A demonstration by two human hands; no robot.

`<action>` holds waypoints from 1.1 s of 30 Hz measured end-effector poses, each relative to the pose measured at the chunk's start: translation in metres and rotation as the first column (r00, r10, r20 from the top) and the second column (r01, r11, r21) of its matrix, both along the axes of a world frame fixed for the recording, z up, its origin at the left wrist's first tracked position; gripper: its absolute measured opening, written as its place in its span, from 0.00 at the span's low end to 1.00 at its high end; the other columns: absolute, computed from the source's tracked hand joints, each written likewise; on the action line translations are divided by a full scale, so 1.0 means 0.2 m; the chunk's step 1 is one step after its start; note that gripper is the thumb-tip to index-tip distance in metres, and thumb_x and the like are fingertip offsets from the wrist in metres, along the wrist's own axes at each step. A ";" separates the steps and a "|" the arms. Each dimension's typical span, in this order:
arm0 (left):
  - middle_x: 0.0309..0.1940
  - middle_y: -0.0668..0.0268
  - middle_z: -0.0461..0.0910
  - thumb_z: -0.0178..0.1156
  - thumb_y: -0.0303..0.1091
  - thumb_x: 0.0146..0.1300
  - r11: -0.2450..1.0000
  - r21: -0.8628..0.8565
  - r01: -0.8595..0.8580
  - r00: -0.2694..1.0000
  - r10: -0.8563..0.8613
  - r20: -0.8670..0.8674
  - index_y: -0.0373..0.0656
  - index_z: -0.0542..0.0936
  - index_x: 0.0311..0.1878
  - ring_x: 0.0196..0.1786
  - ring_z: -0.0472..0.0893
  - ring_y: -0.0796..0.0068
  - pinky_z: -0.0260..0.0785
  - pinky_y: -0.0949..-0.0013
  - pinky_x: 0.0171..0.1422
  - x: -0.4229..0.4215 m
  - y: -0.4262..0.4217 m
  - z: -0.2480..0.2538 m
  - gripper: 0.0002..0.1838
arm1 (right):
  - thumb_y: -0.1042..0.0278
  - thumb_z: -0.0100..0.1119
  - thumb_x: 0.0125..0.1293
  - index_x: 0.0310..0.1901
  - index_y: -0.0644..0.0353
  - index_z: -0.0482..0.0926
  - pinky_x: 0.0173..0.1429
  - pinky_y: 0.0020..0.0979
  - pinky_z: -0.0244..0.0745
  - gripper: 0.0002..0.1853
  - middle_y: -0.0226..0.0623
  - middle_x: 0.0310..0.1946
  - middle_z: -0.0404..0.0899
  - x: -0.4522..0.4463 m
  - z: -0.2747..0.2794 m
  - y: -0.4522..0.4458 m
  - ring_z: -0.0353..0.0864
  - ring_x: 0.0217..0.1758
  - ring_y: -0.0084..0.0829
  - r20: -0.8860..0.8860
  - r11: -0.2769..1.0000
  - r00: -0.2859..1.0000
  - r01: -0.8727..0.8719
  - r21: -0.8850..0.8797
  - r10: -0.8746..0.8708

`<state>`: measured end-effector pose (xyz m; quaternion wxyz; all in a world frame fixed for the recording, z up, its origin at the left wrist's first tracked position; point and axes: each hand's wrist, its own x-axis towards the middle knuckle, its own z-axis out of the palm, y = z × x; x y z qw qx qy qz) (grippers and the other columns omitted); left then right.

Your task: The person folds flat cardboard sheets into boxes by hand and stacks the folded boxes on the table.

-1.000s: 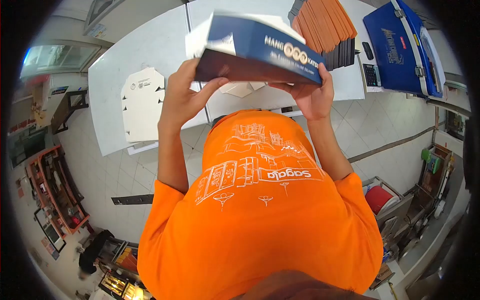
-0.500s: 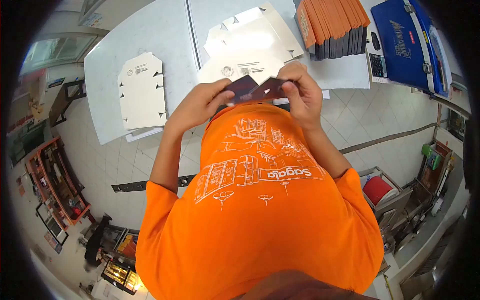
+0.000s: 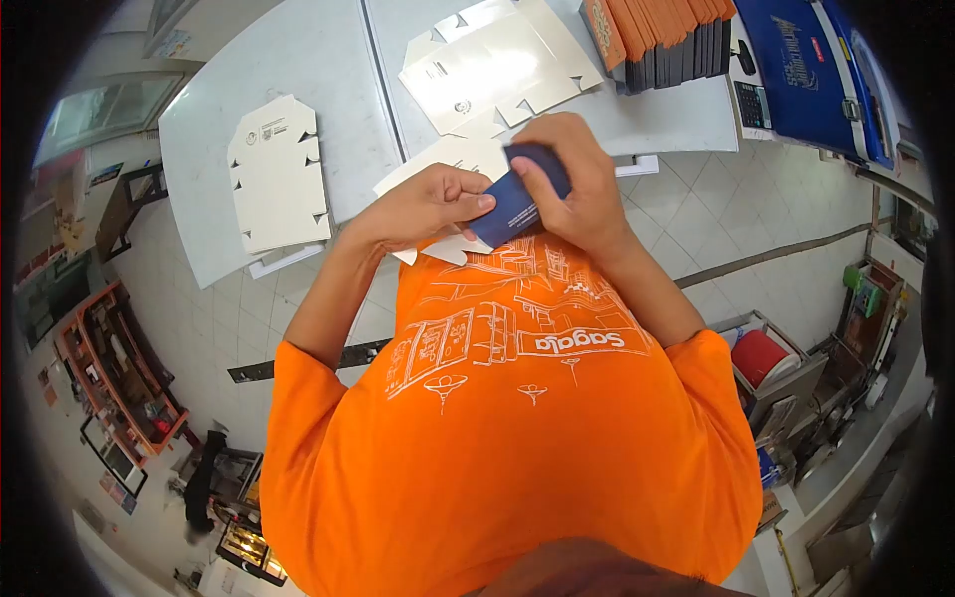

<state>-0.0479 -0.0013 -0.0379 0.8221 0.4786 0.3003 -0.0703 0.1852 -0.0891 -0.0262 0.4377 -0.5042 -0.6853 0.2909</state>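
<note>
Close to the orange shirt [image 3: 507, 428], a dark blue folded carton [image 3: 507, 207] with small white print is held between both hands. My left hand [image 3: 430, 204] pinches its lower left end between thumb and fingers. Wrapped round its upper right end is my right hand [image 3: 582, 184], thumb pressed on the face. Beneath the hands lies a flat cream box blank [image 3: 423, 167], partly hidden. Beyond it on the table is a larger cream box blank [image 3: 497, 65] with notched edges. At the left lies another cream blank [image 3: 281, 179] with printed marks.
A row of orange and dark flat cartons [image 3: 662, 45] stands at the back right of the pale table [image 3: 328, 60]. Beside it are a calculator [image 3: 752, 104] and a blue case [image 3: 806, 70]. A red round object [image 3: 761, 356] sits low at the right.
The dark carton has turned and now shows a blue printed face. My right hand has moved left and wrapped round its end. A larger cream blank behind is now more exposed.
</note>
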 end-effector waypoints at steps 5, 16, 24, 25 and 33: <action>0.43 0.67 0.90 0.61 0.36 0.82 0.999 0.040 0.012 0.999 -0.014 0.050 0.31 0.84 0.61 0.45 0.84 0.84 0.79 0.76 0.53 0.00 0.00 0.05 0.17 | 0.78 0.63 0.70 0.52 0.60 0.84 0.66 0.42 0.75 0.11 0.42 0.50 0.85 0.06 0.03 0.00 0.83 0.55 0.46 0.088 0.954 0.964 -0.230 -0.194 0.251; 0.57 0.59 0.86 0.58 0.38 0.82 0.609 -0.228 -0.759 0.536 0.785 0.313 0.36 0.79 0.62 0.55 0.88 0.69 0.84 0.59 0.64 0.15 0.02 -0.02 0.16 | 0.68 0.81 0.57 0.58 0.54 0.84 0.72 0.49 0.75 0.26 0.41 0.66 0.80 0.01 0.05 0.04 0.78 0.68 0.52 0.251 0.946 0.966 -0.019 0.324 -0.067; 0.52 0.60 0.87 0.57 0.37 0.84 0.367 -0.345 -0.864 0.241 0.903 0.355 0.36 0.81 0.58 0.54 0.87 0.70 0.86 0.62 0.57 0.36 -0.15 0.15 0.13 | 0.67 0.81 0.59 0.66 0.61 0.79 0.73 0.48 0.76 0.33 0.48 0.71 0.77 -0.01 -0.02 0.12 0.76 0.73 0.56 0.113 0.887 0.981 0.088 0.454 -0.155; 0.50 0.60 0.88 0.58 0.35 0.84 0.378 -0.334 -0.863 0.238 0.889 0.390 0.35 0.81 0.56 0.51 0.88 0.72 0.85 0.65 0.56 0.35 -0.16 0.10 0.12 | 0.67 0.79 0.61 0.67 0.62 0.78 0.74 0.49 0.76 0.33 0.49 0.72 0.76 -0.02 -0.01 0.13 0.75 0.74 0.56 0.099 0.900 0.983 0.098 0.425 -0.154; 0.54 0.62 0.87 0.55 0.36 0.86 0.379 -0.218 -0.900 0.243 0.848 0.472 0.37 0.81 0.58 0.53 0.87 0.74 0.82 0.70 0.54 0.36 -0.17 0.17 0.13 | 0.74 0.74 0.65 0.70 0.61 0.79 0.76 0.51 0.75 0.31 0.54 0.78 0.71 -0.01 0.07 0.09 0.72 0.77 0.61 0.237 0.911 0.970 -0.041 0.410 -0.063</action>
